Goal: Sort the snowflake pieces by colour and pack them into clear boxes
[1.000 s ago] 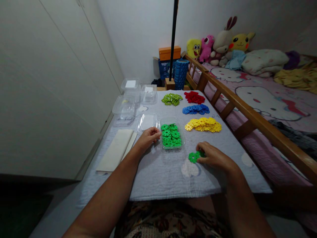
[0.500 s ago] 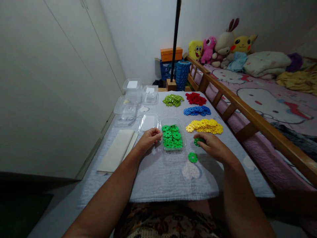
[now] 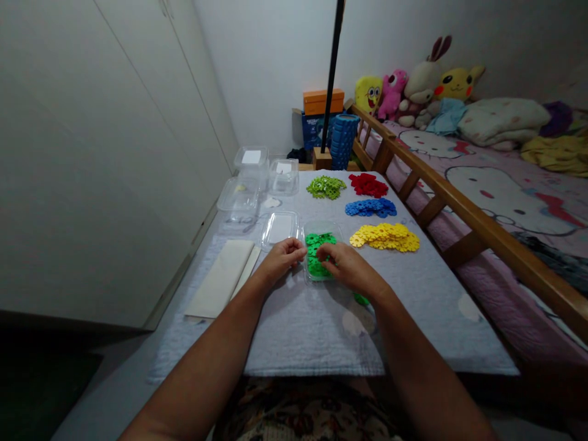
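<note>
A clear plastic box (image 3: 327,228) holds a heap of green flower-shaped plastic discs (image 3: 314,245). My left hand (image 3: 281,257) is closed at the box's left wall, thumb and finger at its rim. Over the right part of the box is my right hand (image 3: 351,267), its curled fingers down among the green discs. A green disc appears to be between those fingers, though the hand covers much of it. Part of another green disc (image 3: 361,299) shows on the cloth under my right wrist.
To the right lie piles of yellow discs (image 3: 384,237), blue discs (image 3: 370,207), red pieces (image 3: 368,185) and light-green pieces (image 3: 326,187). A clear lid (image 3: 281,229), several clear containers (image 3: 239,195) and a folded cream sheet (image 3: 223,278) are leftward. A wooden bed rail (image 3: 441,196) borders the right side.
My right hand has moved left with a green disc, from beside the yellow pile to over the box. My left hand stays at the box's left side. The view has shifted slightly.
</note>
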The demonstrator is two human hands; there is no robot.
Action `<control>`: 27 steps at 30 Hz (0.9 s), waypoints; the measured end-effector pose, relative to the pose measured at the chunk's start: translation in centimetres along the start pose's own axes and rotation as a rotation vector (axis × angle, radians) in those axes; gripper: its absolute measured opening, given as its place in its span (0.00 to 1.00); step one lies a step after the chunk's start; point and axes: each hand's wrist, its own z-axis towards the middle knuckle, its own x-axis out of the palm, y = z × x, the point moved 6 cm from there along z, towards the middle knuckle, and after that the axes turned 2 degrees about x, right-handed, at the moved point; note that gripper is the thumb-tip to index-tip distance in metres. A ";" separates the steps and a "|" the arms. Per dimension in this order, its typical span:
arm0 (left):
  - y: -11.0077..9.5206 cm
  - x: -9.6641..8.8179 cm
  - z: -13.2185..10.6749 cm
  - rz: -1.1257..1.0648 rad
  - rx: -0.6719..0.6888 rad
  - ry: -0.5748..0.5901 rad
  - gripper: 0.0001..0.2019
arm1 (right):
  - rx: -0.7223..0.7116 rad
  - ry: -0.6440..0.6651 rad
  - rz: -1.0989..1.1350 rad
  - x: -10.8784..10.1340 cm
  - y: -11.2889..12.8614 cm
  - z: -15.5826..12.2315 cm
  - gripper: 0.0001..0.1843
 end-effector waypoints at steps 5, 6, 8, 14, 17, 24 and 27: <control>-0.1 0.0 0.0 0.014 0.012 0.001 0.17 | 0.071 -0.131 0.047 -2.9 -2.4 -1.8 0.09; -0.1 0.0 0.0 0.021 0.010 -0.001 0.17 | 0.098 -0.127 0.048 -3.5 -3.1 -2.5 0.07; -0.1 0.0 0.0 0.029 0.006 -0.002 0.18 | 0.157 -0.083 0.029 -4.2 -4.6 -4.0 0.03; -0.2 0.1 0.0 0.021 0.017 -0.006 0.17 | 0.278 0.133 0.003 -2.8 -7.7 -8.2 0.07; -0.3 0.1 -0.1 0.024 0.020 -0.003 0.16 | 0.268 0.159 -0.002 -1.7 -7.8 -9.0 0.08; -0.2 0.1 -0.1 0.008 0.020 -0.007 0.16 | 0.289 0.168 0.059 -1.9 -7.9 -8.9 0.06; -0.2 0.2 -0.1 0.002 0.033 0.001 0.16 | 0.327 0.178 0.099 -2.9 -7.9 -8.6 0.06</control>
